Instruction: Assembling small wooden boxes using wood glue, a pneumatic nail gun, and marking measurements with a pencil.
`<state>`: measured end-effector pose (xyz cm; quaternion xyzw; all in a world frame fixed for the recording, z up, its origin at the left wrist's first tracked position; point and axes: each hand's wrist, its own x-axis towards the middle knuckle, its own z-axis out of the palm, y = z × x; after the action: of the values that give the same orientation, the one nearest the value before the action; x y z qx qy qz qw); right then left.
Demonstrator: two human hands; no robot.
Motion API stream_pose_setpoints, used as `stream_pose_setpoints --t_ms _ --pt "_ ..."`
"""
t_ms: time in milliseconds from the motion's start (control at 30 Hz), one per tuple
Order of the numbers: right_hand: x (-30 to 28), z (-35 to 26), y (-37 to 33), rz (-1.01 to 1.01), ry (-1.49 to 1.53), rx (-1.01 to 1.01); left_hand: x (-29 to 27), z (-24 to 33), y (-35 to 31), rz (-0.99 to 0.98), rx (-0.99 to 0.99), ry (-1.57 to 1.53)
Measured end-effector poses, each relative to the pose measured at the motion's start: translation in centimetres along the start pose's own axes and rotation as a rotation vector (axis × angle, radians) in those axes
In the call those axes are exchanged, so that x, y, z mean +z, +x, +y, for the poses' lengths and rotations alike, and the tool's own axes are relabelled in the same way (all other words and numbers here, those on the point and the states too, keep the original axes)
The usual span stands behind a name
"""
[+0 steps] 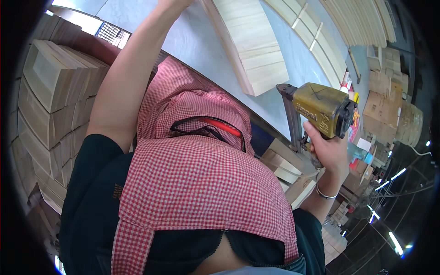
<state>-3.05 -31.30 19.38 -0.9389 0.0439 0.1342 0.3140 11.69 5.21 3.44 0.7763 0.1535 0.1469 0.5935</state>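
My right hand (331,149) is closed round the handle of a yellow-brown nail gun (318,103), which is tilted with its dark nose toward the workpiece. A pale wooden box-like piece (256,50) lies on the light grey worktable (192,50), its near corner just left of the nail gun's nose. The two look apart. My left hand (176,3) reaches to the top edge, left of the wooden piece. Its fingers are cut off by the picture's rim, so what it touches is hidden.
Thin wooden strips (353,20) and frame-like pieces (307,27) lie at the table's far right. Stacked wooden trays or boxes (46,82) rise at my left. Cardboard cartons (382,98) and a clear bottle with a blue cap (362,153) stand at the right.
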Motion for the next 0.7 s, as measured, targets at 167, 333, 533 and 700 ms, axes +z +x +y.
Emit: stream_pose_setpoints --t_ms 167,333,533,700 --pt "0.0 0.2 0.3 -0.025 0.005 0.007 0.3 0.0 -0.2 0.004 0.024 -0.044" --pt "-0.2 -0.1 0.8 -0.047 -0.027 0.003 0.3 -0.2 0.0 -0.001 0.035 -0.069" --pt "-0.4 -1.7 1.0 -0.079 -0.101 0.341 0.2 -0.1 -0.1 0.015 0.075 -0.067" --pt "-0.1 -0.5 0.8 -0.034 -0.109 0.159 0.4 0.7 -0.7 0.029 0.056 -0.097"
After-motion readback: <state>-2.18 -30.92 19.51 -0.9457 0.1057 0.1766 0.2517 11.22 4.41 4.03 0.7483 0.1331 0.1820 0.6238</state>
